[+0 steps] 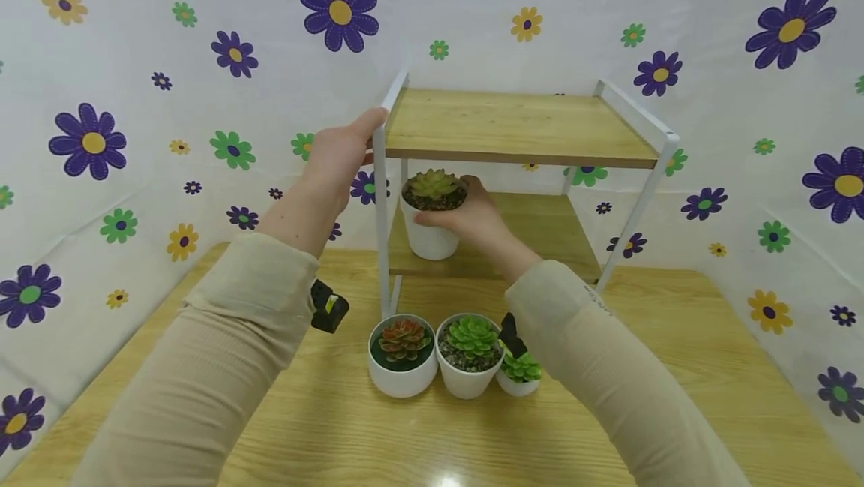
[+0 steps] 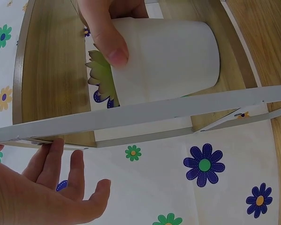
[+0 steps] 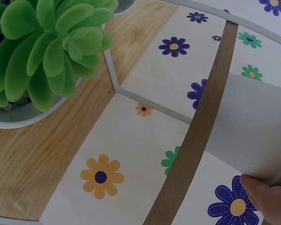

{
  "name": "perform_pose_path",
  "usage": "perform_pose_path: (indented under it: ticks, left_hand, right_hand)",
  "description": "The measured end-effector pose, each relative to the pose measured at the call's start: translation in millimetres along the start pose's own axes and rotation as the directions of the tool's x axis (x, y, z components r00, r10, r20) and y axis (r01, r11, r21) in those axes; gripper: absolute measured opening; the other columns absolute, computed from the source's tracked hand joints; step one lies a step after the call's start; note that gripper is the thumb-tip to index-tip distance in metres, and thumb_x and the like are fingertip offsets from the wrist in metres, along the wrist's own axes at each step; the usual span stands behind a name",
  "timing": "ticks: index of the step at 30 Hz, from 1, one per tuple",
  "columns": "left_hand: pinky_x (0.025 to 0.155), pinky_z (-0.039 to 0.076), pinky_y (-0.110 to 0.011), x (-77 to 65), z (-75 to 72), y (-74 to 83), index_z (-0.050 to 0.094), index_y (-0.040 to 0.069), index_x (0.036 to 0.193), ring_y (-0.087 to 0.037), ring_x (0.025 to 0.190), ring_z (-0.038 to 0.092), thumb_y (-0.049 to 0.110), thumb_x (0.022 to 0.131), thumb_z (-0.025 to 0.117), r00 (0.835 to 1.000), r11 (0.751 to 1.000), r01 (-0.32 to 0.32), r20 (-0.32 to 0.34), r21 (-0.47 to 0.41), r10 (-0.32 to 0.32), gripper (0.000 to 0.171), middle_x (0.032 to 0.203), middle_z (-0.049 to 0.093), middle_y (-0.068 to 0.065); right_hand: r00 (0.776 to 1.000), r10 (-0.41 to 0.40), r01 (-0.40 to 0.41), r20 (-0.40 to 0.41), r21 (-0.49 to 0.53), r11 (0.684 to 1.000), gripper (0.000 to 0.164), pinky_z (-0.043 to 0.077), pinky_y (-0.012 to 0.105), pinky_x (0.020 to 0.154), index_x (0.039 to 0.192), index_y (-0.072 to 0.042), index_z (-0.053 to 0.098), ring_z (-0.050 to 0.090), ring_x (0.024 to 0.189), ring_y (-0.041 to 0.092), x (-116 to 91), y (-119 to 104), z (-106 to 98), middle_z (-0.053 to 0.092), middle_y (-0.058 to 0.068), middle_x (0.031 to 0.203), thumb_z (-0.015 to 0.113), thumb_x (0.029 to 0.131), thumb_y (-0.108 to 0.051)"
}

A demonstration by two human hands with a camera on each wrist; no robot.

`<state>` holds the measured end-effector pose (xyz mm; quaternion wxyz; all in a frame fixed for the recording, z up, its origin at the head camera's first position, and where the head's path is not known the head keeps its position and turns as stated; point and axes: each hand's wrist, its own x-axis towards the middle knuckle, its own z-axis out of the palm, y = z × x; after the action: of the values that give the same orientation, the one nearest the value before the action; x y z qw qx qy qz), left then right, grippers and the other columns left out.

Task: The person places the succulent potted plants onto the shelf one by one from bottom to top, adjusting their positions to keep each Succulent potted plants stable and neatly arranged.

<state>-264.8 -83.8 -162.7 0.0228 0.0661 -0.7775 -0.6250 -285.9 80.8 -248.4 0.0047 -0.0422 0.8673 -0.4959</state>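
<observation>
My right hand [image 1: 472, 213] grips a white pot [image 1: 432, 239] with a yellow-green succulent [image 1: 434, 184], thumb across its front near the rim. This pot stands at the left end of the lower shelf [image 1: 540, 235], its base close over the boards. At the upper left corner of the two-tier rack, my left hand [image 1: 340, 153] holds the white frame post [image 1: 380, 194]. In the left wrist view, the fingers [image 2: 51, 161] of that hand reach behind the frame. The right wrist view catches only part of my right hand [image 3: 271, 199] at the white pot's side.
In front of the rack, three potted succulents stand in a row on the wooden table [image 1: 324, 412]: a reddish one [image 1: 403, 341], a green one [image 1: 470, 344] and a smaller green one [image 1: 521, 368]. The rack's top shelf [image 1: 506, 123] overhangs the right hand. Flower-patterned cloth [image 1: 169, 82] hangs behind.
</observation>
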Motion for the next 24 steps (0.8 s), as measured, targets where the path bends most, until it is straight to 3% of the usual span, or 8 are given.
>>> perform_pose_path:
  ticks: [8,20,24]
  left_hand:
    - [0.115,0.021,-0.047,-2.1,-0.3,0.7,0.058,0.016,0.121,-0.021,0.129,0.042,0.053,0.089,0.051,1.0,1.0,-0.001,0.014,-0.019,0.001,0.05,0.141,0.044,-0.001]
    - [0.114,0.021,-0.049,-1.3,-1.5,1.1,0.057,0.016,0.125,-0.019,0.127,0.043,0.053,0.089,0.05,1.0,1.0,-0.012,0.009,0.008,0.012,0.052,0.14,0.045,-0.001]
    - [0.114,0.023,-0.046,-0.8,-2.4,0.7,0.057,0.016,0.125,-0.02,0.127,0.043,0.053,0.089,0.049,1.0,1.0,-0.007,0.003,0.014,0.007,0.052,0.141,0.045,-0.001]
  right_hand:
    - [1.0,0.016,-0.016,0.007,0.011,1.0,0.099,0.039,0.045,0.105,0.147,-0.007,0.017,0.04,0.131,0.028,1.4,-2.5,0.0,0.035,0.015,0.145,0.076,0.074,-0.037]
    - [0.989,0.099,-0.1,0.109,0.004,0.995,0.109,0.029,0.045,0.112,0.15,-0.01,-0.003,0.021,0.142,0.028,-1.0,-6.3,-4.2,0.012,0.014,0.156,0.071,0.078,-0.043]
    - [0.985,0.12,-0.12,0.127,0.0,0.993,0.109,0.029,0.045,0.113,0.15,-0.01,-0.004,0.02,0.143,0.028,-6.3,-8.7,-6.8,0.01,0.013,0.157,0.07,0.079,-0.045]
